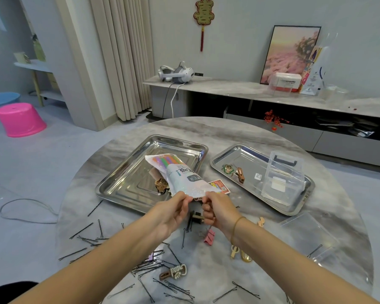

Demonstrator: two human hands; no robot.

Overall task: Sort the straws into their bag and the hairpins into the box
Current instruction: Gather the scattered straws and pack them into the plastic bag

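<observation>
A plastic straw bag [180,174] with coloured straws [166,160] inside is held above the left steel tray [127,185]. My left hand [173,210] and my right hand [215,208] both pinch the bag's near edge. A clear plastic box [283,178] stands in the right steel tray [246,163], beside two hair clips [234,171]. Several black hairpins [154,264] lie scattered over the near part of the round marble table [228,132]. Decorative clips lie among them: a brown one [173,272], a pink one [209,236] and gold ones [239,252].
A clear box lid [305,235] lies on the table at the right. A small printed card [219,186] lies between the trays. A gold clip [161,184] sits in the left tray under the bag. A pink stool [20,119] stands on the floor at the left.
</observation>
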